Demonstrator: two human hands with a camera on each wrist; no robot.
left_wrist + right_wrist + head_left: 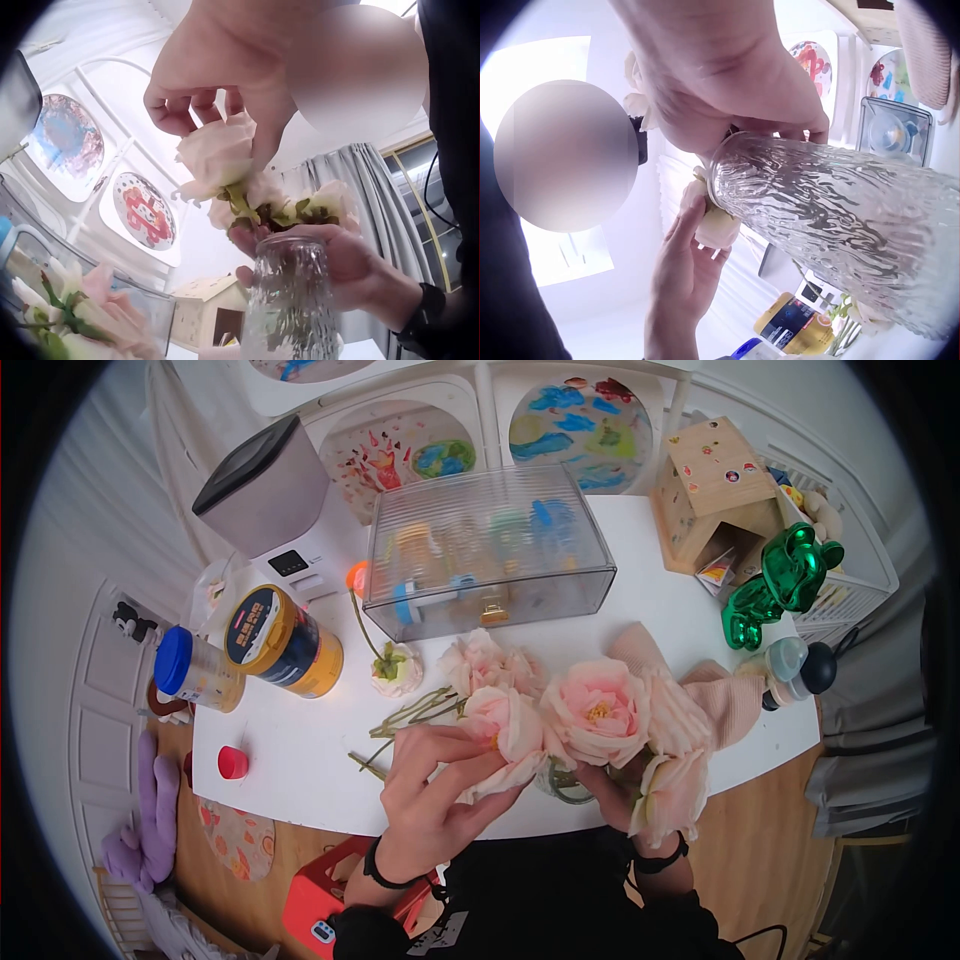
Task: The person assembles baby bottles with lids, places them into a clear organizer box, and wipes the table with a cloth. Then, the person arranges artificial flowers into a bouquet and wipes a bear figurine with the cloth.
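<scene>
My left hand (435, 800) pinches a pale pink rose (217, 154) by its petals, just above the mouth of a ribbed clear glass vase (296, 300). My right hand (349, 262) grips the vase near its rim, fingers beside the stems. Several more pink roses, one wide open (597, 712), lean out of the vase towards the right. Part of the right hand is hidden behind petals in the head view. Beyond the left hand, other roses (490, 663) lie on the white table (300, 780), their cut green stems (410, 712) pointing left.
A clear lidded box (490, 560) stands at the back. To the left are a gold tub (285, 645), a blue-lidded jar (200, 670), a small potted flower (395, 668) and a red cup (232, 762). A wooden house (720, 490), green figurine (785, 585) and pink cloth (720, 705) are right.
</scene>
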